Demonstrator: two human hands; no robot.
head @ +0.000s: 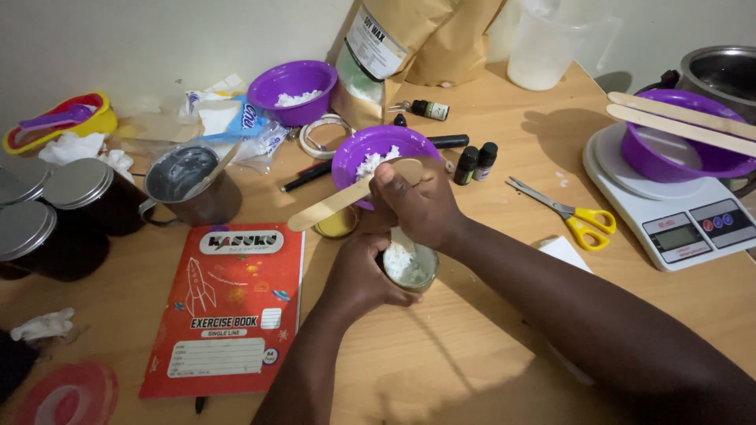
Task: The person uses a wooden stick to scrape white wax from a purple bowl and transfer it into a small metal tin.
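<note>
My one camera, worn on the head, looks steeply down and forward across the wooden desk (504,142) toward the pale wall (118,39) behind it, sitting close above both forearms, which enter from the bottom edge; no second view shares the scene.

Small jar (410,267) mid-tabletop (488,315), left hand (358,275) around it, right hand (417,208) just above with wooden stick (346,198). Bowl (378,153) right behind jar. Exercise book (224,311) left of jar, metal cup (193,189) behind book. Scissors (563,211) right of bowl, scale (677,212) far right carrying another bowl (677,149)
</note>
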